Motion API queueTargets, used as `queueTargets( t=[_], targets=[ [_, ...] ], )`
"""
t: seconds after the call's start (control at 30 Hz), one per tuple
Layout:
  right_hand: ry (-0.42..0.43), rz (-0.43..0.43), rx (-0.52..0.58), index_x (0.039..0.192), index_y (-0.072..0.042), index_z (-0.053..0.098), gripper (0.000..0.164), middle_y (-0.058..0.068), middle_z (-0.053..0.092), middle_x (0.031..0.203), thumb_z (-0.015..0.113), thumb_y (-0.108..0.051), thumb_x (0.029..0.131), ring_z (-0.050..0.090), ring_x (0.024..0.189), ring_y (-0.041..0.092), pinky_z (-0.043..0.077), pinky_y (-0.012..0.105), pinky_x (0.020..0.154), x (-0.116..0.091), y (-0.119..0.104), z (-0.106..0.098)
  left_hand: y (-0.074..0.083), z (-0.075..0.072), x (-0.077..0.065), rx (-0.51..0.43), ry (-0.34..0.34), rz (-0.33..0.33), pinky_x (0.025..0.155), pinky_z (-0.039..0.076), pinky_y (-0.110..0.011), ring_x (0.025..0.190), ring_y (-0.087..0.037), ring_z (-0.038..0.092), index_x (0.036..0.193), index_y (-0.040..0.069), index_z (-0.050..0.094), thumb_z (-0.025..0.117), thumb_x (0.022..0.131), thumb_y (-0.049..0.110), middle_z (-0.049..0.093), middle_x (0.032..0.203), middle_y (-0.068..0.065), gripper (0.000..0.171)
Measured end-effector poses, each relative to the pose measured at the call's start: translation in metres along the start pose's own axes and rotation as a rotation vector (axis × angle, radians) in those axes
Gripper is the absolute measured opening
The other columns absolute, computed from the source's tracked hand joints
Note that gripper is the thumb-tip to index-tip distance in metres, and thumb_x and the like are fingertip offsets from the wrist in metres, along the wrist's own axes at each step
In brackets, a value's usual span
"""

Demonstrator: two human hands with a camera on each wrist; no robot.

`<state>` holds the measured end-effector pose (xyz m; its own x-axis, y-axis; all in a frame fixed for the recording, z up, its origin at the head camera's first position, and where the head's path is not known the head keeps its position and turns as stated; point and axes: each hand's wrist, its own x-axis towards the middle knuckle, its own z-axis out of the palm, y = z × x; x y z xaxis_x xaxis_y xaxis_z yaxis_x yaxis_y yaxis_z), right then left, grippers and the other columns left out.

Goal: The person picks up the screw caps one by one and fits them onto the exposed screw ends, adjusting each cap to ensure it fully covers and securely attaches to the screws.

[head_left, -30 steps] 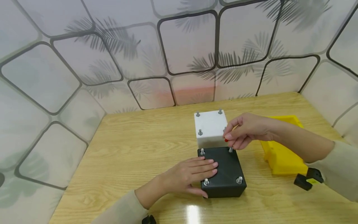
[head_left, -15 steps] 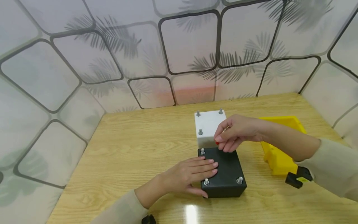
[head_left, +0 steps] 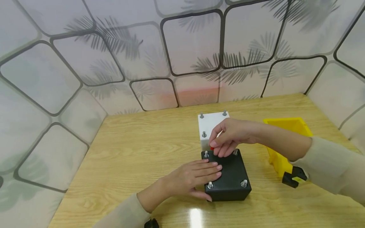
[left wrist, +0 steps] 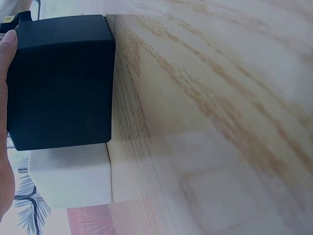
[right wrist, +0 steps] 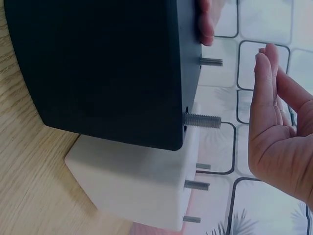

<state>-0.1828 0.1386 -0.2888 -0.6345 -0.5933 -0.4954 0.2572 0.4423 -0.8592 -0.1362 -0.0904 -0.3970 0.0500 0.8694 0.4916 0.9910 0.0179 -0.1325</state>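
Observation:
My left hand (head_left: 189, 177) rests on the left part of a black box (head_left: 232, 172), fingers laid straight over its top and thumb low at its near side. Upright threaded bolts stand at the box's corners, among them the back-left bolt (head_left: 206, 154) and the front-right bolt (head_left: 244, 183). Over the box's back edge, my right hand (head_left: 228, 136) pinches a small red piece (head_left: 212, 148) between thumb and fingertips. Its kind is mostly covered by the fingers. In the right wrist view, the right hand (right wrist: 276, 122) is apart from the bolt (right wrist: 203, 121), and the red piece is hidden.
Directly behind the black box stands a white box (head_left: 211, 122) with similar bolts, partly covered by the right hand. A yellow bin (head_left: 288, 125) sits to the right under the right forearm. The wooden table (head_left: 137, 142) meets a patterned curtain-like backdrop (head_left: 148, 57).
My right hand has moved left with the red piece, from the box's back-right bolt toward the back-left bolt. The left hand and both boxes have stayed in place.

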Motion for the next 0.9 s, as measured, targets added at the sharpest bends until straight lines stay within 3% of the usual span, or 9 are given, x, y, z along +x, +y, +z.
queueTargets(
  t=[0.9],
  targets=[
    [-0.039, 0.055, -0.043, 0.103, 0.002, 0.068, 0.021, 0.005, 0.069, 0.071, 0.067, -0.011, 0.087, 0.067, 0.061, 0.011, 0.059, 0.028, 0.064, 0.03, 0.004, 0.005, 0.001, 0.0, 0.0, 0.031, -0.011, -0.004, 0.112, 0.032, -0.034, 0.13, -0.022, 0.047, 0.128, 0.001, 0.058, 0.066, 0.082, 0.054, 0.054, 0.135, -0.012, 0.07]
  ],
)
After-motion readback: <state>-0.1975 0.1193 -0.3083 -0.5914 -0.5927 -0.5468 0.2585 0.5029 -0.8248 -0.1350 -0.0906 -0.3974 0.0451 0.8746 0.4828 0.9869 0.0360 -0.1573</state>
